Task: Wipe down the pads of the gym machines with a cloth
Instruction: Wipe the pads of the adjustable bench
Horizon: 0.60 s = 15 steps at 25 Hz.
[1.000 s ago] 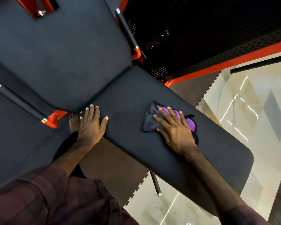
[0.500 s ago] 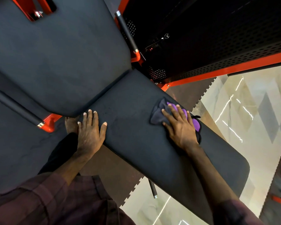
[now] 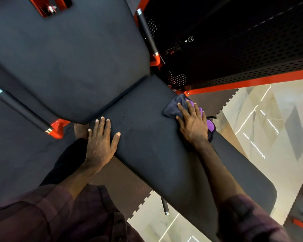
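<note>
Right hand [image 3: 192, 124] flat, pressing cloth [image 3: 173, 106] on seat pad [image 3: 147, 145]; left hand [image 3: 99, 142] flat on pad.

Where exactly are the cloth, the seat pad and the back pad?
cloth [image 3: 172, 107], head view, dark folded corner beyond the fingertips.
seat pad [image 3: 147, 145], head view, bare middle between the hands.
back pad [image 3: 73, 58], head view, centre of its face.

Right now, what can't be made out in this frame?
Head view only:
- Most of the cloth: hidden under the right hand.
- Whether the seat pad is clean: too dark.
- The back pad: cut off by the top and left edges.
- The left hand covers the pad's near edge.
</note>
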Available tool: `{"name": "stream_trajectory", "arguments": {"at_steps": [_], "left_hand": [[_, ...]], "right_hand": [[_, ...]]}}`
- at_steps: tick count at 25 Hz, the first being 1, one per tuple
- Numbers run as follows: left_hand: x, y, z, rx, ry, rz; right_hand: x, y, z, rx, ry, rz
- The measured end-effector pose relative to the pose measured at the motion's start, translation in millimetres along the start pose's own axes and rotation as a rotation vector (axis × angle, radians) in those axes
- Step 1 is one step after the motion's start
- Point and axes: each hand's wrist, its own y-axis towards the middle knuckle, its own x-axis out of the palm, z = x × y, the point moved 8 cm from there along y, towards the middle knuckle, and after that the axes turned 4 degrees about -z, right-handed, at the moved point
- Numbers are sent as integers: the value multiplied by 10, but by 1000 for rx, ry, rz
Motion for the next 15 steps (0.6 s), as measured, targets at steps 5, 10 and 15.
{"name": "stream_trajectory", "arguments": {"at_steps": [5, 10, 15], "left_hand": [[-1, 5, -40, -5, -13, -7], [-17, 3, -67, 8, -15, 5], [-35, -1, -60, 18, -5, 30]], "right_hand": [[86, 35, -435, -311, -43, -16], [-27, 240, 42, -204, 9, -36], [166, 138, -659, -360, -53, -10]]}}
